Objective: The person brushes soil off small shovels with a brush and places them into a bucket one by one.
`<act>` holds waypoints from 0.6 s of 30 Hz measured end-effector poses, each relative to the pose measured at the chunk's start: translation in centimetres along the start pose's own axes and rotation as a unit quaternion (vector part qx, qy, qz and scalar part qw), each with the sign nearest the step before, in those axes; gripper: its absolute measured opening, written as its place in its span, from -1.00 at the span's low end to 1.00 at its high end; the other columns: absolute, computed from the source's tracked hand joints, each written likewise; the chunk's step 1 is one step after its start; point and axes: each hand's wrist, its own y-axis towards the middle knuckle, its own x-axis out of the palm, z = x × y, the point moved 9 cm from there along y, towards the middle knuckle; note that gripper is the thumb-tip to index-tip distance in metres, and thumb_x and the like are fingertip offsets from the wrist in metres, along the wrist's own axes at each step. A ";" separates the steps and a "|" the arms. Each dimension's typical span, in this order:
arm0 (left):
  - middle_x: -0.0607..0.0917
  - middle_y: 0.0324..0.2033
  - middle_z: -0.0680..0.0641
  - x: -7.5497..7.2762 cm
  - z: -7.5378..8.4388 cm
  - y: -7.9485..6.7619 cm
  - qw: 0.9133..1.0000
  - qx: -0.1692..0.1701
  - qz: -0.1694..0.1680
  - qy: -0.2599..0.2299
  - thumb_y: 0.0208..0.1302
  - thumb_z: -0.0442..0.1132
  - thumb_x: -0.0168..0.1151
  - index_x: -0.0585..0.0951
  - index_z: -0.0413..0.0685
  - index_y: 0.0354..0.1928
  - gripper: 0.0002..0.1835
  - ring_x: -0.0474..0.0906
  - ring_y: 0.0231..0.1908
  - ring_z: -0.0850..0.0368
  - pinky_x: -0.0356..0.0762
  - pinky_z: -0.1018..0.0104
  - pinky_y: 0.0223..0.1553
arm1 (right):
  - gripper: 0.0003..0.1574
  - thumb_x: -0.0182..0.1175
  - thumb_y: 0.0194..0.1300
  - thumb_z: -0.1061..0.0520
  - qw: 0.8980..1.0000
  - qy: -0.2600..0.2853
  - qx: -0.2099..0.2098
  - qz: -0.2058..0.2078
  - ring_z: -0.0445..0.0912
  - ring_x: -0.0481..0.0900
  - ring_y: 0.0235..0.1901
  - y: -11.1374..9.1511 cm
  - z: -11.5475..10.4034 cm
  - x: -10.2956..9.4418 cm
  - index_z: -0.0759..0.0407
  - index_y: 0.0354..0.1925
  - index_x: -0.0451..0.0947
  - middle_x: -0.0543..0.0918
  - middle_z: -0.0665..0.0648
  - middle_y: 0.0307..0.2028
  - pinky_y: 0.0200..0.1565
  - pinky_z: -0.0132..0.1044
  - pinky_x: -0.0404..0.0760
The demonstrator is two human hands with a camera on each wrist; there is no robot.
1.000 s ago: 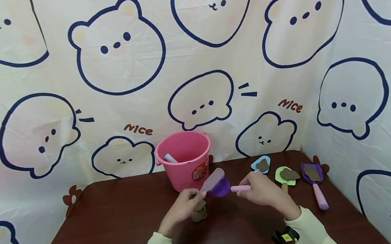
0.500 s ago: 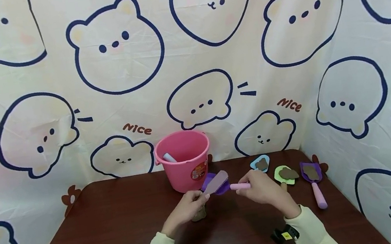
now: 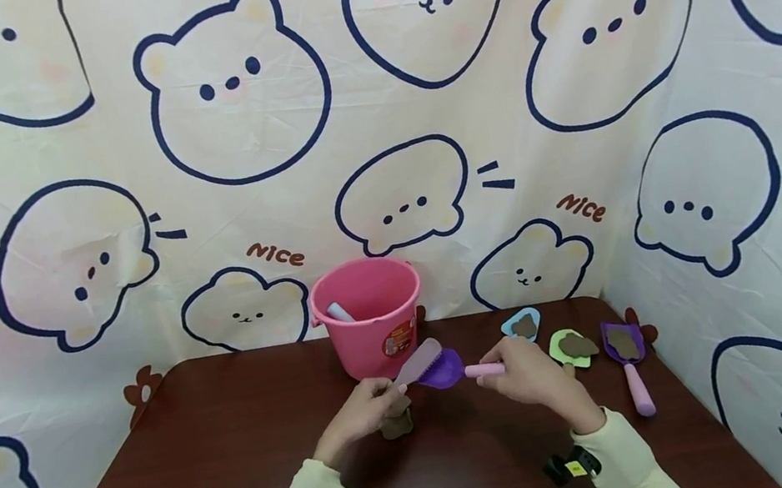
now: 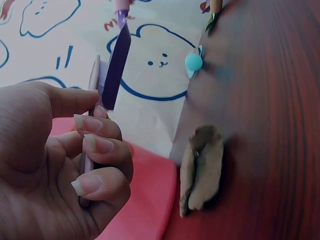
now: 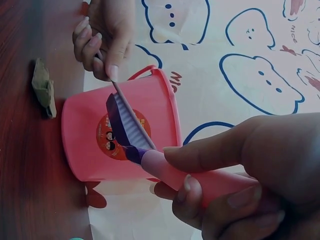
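My left hand (image 3: 360, 411) pinches the handle of a pale mauve brush (image 3: 419, 360), its fingers curled round the grip in the left wrist view. In my right hand (image 3: 531, 370) is the pink handle of a toy shovel (image 5: 165, 170) with a purple blade (image 3: 449, 368). The brush's bristles (image 5: 132, 122) lie along the blade, and both tools are raised in front of the pink bucket (image 3: 369, 353). A lump of brown clay-like material (image 4: 202, 167) sits on the table just beyond my left hand, partly hidden by it in the head view.
A light-blue stick-like handle (image 3: 339, 312) pokes up inside the bucket. Toward the right lie a blue shovel (image 3: 508, 329), a green shovel (image 3: 560, 343) and a purple shovel (image 3: 638, 388), each with a brown lump on it. A printed cloth (image 3: 250, 214) hangs behind the table (image 3: 242, 468).
The brush moved right across the shovel's blade, then back left. The shovel shifted and tilted slightly with my right hand. Both hands kept their holds.
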 end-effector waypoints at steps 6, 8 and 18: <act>0.36 -0.66 0.07 -0.9 -1.0 0.1 1.000 -0.008 0.008 -0.006 0.55 -0.06 0.09 0.50 -0.40 -0.23 -0.57 0.21 -0.69 0.23 0.26 0.40 -0.58 | -0.79 0.45 0.23 0.15 1.000 0.001 0.008 -0.002 -0.06 0.50 -0.48 0.0 0.2 0.0 0.18 -0.15 0.78 0.67 0.03 -0.45 -0.48 -0.22 0.53; 0.36 -0.66 0.06 -1.3 -1.0 0.1 1.000 -0.004 0.013 -0.008 0.55 -0.07 0.09 0.48 -0.39 -0.26 -0.58 0.21 -0.69 0.22 0.26 0.39 -0.58 | -0.79 0.44 0.23 0.14 1.000 0.003 0.009 -0.002 -0.06 0.50 -0.48 0.1 0.3 0.0 0.17 -0.15 0.78 0.66 0.01 -0.47 -0.50 -0.22 0.52; 0.38 -0.63 0.04 -2.4 -1.2 -0.1 0.999 -0.006 0.044 0.013 0.54 -0.08 0.11 0.50 -0.38 -0.29 -0.59 0.24 -0.67 0.20 0.26 0.36 -0.58 | -0.87 0.45 0.24 0.06 1.000 -0.025 0.002 -0.015 -0.12 0.42 -0.58 0.2 0.9 0.2 0.04 -0.41 0.72 0.51 -0.02 -0.62 -0.55 -0.27 0.40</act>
